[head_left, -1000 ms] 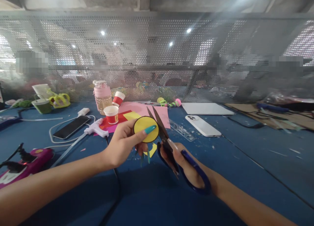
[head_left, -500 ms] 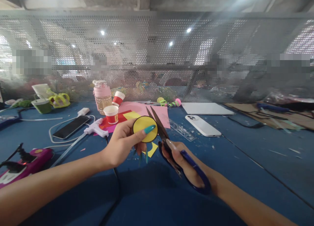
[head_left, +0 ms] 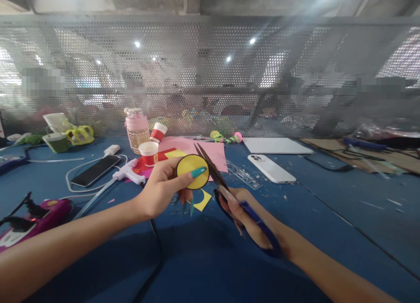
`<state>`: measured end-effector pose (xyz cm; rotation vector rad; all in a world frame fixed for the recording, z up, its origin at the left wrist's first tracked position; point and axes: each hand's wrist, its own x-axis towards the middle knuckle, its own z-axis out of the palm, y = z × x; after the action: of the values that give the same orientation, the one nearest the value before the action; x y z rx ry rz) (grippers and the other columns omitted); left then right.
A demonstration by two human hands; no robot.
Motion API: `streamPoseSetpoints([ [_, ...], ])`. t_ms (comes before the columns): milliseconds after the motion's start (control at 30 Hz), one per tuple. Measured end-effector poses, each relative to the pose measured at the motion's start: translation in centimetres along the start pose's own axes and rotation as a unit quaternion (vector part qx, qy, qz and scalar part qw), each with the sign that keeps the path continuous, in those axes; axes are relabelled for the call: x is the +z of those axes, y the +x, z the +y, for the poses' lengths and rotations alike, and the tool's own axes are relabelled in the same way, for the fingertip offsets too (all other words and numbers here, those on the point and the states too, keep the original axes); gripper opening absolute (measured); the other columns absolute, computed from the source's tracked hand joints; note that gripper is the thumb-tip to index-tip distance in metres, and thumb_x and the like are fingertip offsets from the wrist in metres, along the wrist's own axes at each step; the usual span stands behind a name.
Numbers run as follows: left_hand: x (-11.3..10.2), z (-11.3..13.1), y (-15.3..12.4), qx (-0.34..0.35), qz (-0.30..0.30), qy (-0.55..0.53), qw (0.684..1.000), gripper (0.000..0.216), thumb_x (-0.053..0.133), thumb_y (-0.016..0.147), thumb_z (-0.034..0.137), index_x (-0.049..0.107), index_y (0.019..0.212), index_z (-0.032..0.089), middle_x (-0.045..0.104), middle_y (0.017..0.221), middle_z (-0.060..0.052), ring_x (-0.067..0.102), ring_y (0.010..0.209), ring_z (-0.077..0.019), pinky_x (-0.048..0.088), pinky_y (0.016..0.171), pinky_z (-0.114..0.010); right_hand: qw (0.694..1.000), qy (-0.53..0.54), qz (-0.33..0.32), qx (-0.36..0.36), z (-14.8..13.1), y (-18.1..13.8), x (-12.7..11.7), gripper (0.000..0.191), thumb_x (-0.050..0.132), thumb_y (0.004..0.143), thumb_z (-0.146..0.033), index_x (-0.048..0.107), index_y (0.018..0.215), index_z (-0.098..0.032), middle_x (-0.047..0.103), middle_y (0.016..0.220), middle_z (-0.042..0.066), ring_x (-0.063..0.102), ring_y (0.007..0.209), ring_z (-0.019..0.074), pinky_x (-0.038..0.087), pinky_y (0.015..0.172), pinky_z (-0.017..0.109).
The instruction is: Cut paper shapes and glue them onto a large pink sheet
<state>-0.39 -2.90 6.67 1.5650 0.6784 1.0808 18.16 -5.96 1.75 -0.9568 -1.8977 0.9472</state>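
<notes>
Above the blue counter [head_left: 328, 215], the left hand [head_left: 160, 189] pinches a yellow paper disc [head_left: 192, 171] upright so the right hand [head_left: 249, 215], fingers closed through blue-handled scissors [head_left: 229, 193], can set the parted blades against its edge.

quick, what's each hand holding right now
Left hand: closed, pinching the yellow disc.
Right hand: closed on the blue-handled scissors, blades at the disc's right edge.
</notes>
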Motion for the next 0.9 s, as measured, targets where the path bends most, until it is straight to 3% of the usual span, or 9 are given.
streamPoseSetpoints([
  [267,-0.5,-0.1,0.2,0.000,-0.027,0.001,1.000,0.026,0.067,0.068,0.032,0.060,0.081,0.009,0.058,0.049,0.001,0.050,0.034,-0.0080,0.040,0.032,-0.017,0.999,-0.018,0.034,0.006,-0.3,0.1,0.0,0.052,0.032,0.082,-0.066,0.031,0.055,-0.022,0.025,0.048,-0.006,0.022,0.042,0.0076,0.015,0.040,0.026],
  [500,-0.7,-0.8,0.4,0.015,-0.038,-0.002,0.999,0.028,0.064,0.075,0.036,0.057,0.084,0.011,0.065,0.058,-0.003,0.057,0.039,-0.0103,0.046,0.039,-0.020,0.988,0.115,0.052,0.089,0.9,0.0,0.4,0.057,0.033,0.072,-0.077,0.035,0.059,-0.023,0.029,0.044,-0.008,0.030,0.030,0.0066,0.025,0.029,0.022],
  [900,-0.4,-0.7,0.6,0.000,0.006,0.053,0.999,0.034,0.056,0.077,0.045,0.052,0.070,0.012,0.067,0.058,-0.007,0.057,0.039,-0.0101,0.043,0.039,-0.020,0.985,0.147,0.056,0.068,1.4,-0.3,1.3,0.056,0.034,0.075,-0.074,0.042,0.063,-0.020,0.033,0.046,-0.007,0.030,0.034,0.0058,0.025,0.031,0.020],
])
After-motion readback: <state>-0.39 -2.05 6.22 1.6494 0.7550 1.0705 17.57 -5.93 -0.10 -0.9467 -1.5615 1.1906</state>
